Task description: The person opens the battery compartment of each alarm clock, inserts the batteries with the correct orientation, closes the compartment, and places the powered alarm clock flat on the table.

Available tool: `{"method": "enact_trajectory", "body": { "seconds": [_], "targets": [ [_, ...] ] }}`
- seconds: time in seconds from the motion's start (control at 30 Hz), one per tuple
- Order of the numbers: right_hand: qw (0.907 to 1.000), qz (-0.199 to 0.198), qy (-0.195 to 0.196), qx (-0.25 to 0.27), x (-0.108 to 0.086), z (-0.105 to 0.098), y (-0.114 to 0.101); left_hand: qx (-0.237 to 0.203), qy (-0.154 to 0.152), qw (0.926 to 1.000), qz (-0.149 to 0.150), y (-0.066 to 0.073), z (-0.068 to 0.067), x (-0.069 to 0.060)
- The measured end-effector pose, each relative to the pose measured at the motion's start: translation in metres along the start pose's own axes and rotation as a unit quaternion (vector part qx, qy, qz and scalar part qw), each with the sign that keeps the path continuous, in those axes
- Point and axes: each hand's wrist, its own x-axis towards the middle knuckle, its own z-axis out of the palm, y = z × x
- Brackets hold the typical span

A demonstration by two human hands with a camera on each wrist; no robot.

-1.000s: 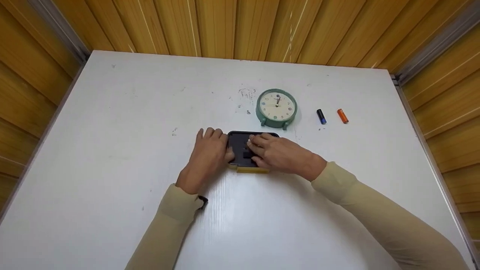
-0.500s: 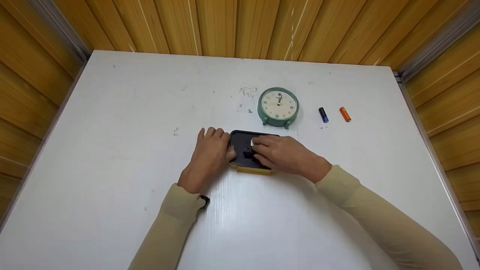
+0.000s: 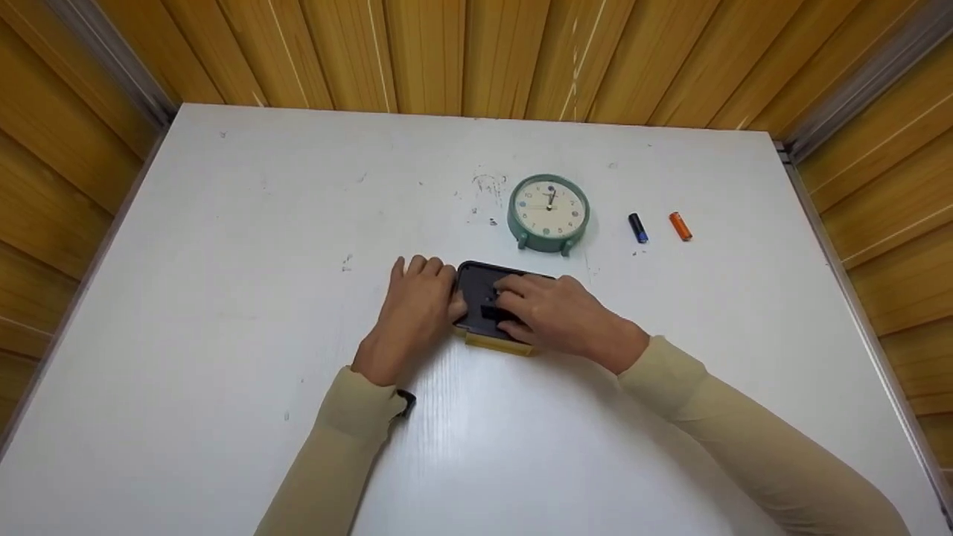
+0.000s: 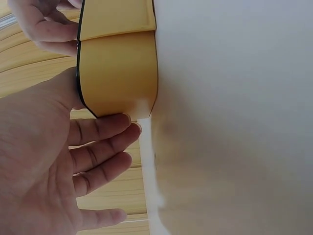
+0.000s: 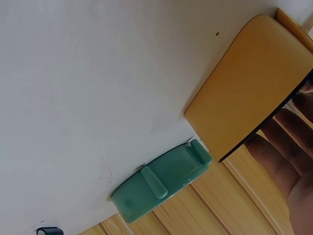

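A yellow clock (image 3: 497,343) lies with its black back (image 3: 475,285) up. My left hand (image 3: 414,301) grips its left end, the thumb over the black rim and the index finger along the side. In the left wrist view the other fingers of the left hand (image 4: 44,152) reach out beside the yellow case (image 4: 117,73). My right hand (image 3: 558,313) lies over the right part of the back, fingers bent, fingertips near a small black raised part (image 3: 489,312). What those fingers touch or pinch is unclear.
A green round clock (image 3: 549,212) lies face up just behind the yellow one. To its right lie a black and blue battery (image 3: 638,228) and an orange battery (image 3: 680,226). The white table (image 3: 223,313) ends at wood-look panels (image 3: 424,56).
My right fingers have shifted on the black back and spread a little. A white spot seen earlier by the fingertips no longer shows. The yellow clock has turned slightly; my left hand keeps its grip.
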Motion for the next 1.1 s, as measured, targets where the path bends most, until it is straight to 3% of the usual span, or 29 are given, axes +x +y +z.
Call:
{"method": "enact_trajectory", "body": {
  "seconds": [0.47, 0.6, 0.87, 1.1],
  "targets": [
    [0.9983, -0.015, 0.046, -0.031, 0.008, 0.010, -0.006, 0.034, -0.023, 0.9970, -0.065, 0.004, -0.004, -0.002],
    [0.9987, -0.008, 0.046, -0.021, 0.013, 0.013, -0.007, 0.053, -0.014, 0.9955, -0.078, 0.003, -0.004, -0.004],
    [0.9986, -0.003, 0.052, 0.001, 0.014, 0.015, -0.005, 0.049, -0.041, 0.9928, -0.101, 0.005, -0.009, -0.005],
    [0.9970, 0.019, 0.041, 0.063, 0.018, 0.013, -0.004, 0.048, -0.043, 0.9912, -0.116, 0.003, -0.011, -0.003]
  ]
}}
